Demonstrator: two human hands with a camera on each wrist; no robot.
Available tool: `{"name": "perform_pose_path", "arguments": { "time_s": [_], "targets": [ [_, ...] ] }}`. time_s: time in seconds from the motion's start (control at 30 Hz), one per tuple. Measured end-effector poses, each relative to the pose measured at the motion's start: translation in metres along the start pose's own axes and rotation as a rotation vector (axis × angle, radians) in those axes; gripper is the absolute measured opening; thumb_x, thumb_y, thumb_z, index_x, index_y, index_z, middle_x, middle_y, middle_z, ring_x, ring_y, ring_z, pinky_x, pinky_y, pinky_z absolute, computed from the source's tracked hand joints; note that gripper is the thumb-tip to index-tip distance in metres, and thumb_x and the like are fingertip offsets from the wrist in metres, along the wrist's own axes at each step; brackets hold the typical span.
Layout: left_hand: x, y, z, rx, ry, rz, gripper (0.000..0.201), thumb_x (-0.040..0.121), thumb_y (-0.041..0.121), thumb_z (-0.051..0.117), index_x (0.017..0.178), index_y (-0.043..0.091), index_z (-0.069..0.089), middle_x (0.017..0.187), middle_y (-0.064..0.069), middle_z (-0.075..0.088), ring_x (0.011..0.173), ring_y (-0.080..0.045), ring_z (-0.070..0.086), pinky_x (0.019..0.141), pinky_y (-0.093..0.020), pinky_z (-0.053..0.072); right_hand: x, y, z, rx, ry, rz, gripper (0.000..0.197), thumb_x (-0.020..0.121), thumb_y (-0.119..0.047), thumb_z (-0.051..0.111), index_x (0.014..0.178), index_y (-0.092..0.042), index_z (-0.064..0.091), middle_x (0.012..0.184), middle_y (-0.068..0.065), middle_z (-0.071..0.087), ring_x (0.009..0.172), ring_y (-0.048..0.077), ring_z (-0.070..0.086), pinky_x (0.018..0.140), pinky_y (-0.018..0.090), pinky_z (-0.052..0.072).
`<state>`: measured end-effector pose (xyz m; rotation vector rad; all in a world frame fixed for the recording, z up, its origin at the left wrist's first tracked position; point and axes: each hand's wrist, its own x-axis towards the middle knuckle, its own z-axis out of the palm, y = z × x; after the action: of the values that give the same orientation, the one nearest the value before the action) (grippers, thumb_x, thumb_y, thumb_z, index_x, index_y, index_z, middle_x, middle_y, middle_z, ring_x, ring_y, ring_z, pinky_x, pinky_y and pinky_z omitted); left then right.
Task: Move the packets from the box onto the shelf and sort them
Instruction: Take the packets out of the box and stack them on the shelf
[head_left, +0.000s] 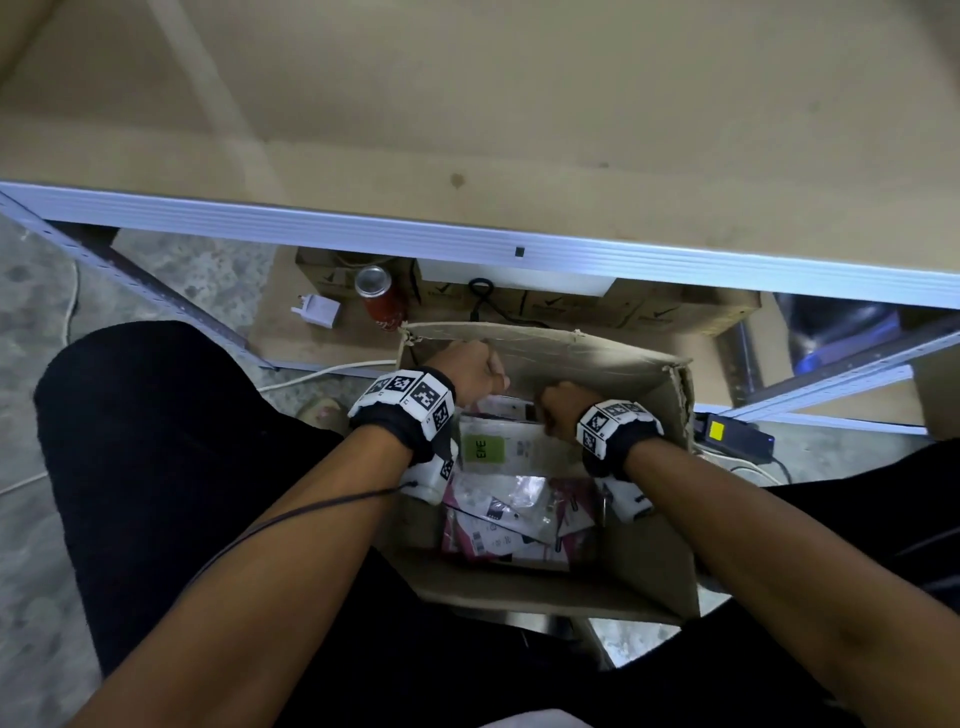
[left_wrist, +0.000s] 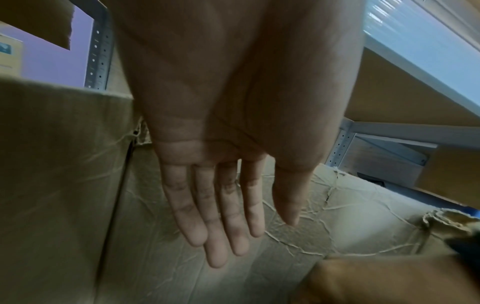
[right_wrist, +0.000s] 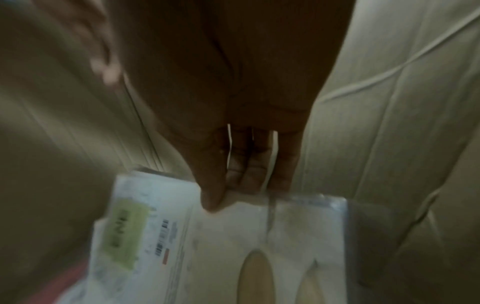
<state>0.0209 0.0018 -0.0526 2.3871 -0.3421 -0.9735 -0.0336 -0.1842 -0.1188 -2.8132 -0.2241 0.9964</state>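
Note:
An open cardboard box (head_left: 571, 358) stands on the floor between my legs, below the bare shelf board (head_left: 519, 130). Both hands reach into it. My right hand (right_wrist: 233, 195) pinches the top edge of a white packet (right_wrist: 233, 236) with a green label (right_wrist: 124, 232); the head view shows this packet (head_left: 498, 449) upright near the box's far side. My left hand (left_wrist: 254, 240) hovers by the creased box wall (left_wrist: 64, 164) with straight fingers, holding nothing. Several pink and white packets (head_left: 498, 525) lie on the box bottom.
The shelf's metal front rail (head_left: 467, 239) runs across above the box. On the lower level stand a red can (head_left: 382, 304), a white plug adapter (head_left: 317, 310) and brown cartons (head_left: 571, 306). A black power brick (head_left: 732, 434) lies to the right of the box.

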Motion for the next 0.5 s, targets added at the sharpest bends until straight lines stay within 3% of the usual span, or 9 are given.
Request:
{"name": "perform_pose_path", "arguments": {
  "time_s": [0.07,0.13,0.27,0.37,0.43,0.5],
  "targets": [
    [-0.001,0.001,0.0,0.02,0.02,-0.003,0.021,0.094,0.029,0.065,0.1,0.011,0.074,0.114,-0.004,0.071,0.109,-0.021,0.064,0.095,-0.03,0.049,-0.01,0.001,-0.006,-0.001,0.009,0.024,0.021,0.084,-0.02,0.067,0.104,-0.013,0.063,0.119,0.015,0.06,0.109,0.036,0.061,0.087,0.038,0.051],
    [-0.002,0.003,0.0,0.068,0.033,-0.01,0.025,0.095,0.029,0.063,0.102,0.008,0.076,0.117,-0.008,0.071,0.114,-0.025,0.062,0.099,-0.032,0.048,-0.021,0.002,-0.014,0.009,0.009,0.065,0.02,0.084,-0.02,0.07,0.103,-0.014,0.067,0.118,0.015,0.063,0.107,0.036,0.062,0.087,0.037,0.051],
    [-0.009,0.005,0.003,0.156,0.031,-0.084,0.032,0.095,0.028,0.063,0.104,-0.001,0.072,0.11,-0.017,0.072,0.104,-0.032,0.067,0.089,-0.037,0.054,-0.046,0.006,-0.031,0.035,0.047,0.132,0.009,0.084,-0.015,0.066,0.093,-0.017,0.064,0.114,0.015,0.065,0.104,0.034,0.062,0.091,0.042,0.053],
    [-0.013,0.008,0.015,0.167,0.035,-0.095,0.021,0.097,0.02,0.06,0.105,0.002,0.066,0.108,-0.018,0.071,0.097,-0.032,0.069,0.074,-0.032,0.051,-0.067,0.003,-0.044,0.029,0.1,0.165,0.007,0.086,-0.014,0.061,0.092,-0.017,0.06,0.111,0.013,0.064,0.1,0.034,0.063,0.087,0.042,0.055],
    [-0.015,0.009,0.026,0.206,-0.02,-0.109,0.022,0.098,0.016,0.057,0.108,-0.001,0.066,0.114,-0.02,0.069,0.098,-0.034,0.067,0.077,-0.034,0.051,-0.078,0.0,-0.053,0.02,0.136,0.169,0.009,0.087,-0.013,0.059,0.095,-0.018,0.059,0.111,0.011,0.062,0.1,0.033,0.062,0.084,0.039,0.055],
    [-0.012,0.005,0.04,0.218,-0.104,-0.162,0.028,0.097,0.017,0.06,0.117,-0.003,0.066,0.118,-0.02,0.069,0.101,-0.033,0.068,0.087,-0.039,0.056,-0.089,-0.002,-0.062,0.008,0.185,0.151,0.009,0.087,-0.013,0.058,0.091,-0.02,0.054,0.107,0.009,0.061,0.096,0.031,0.061,0.077,0.035,0.052]
  ]
}}
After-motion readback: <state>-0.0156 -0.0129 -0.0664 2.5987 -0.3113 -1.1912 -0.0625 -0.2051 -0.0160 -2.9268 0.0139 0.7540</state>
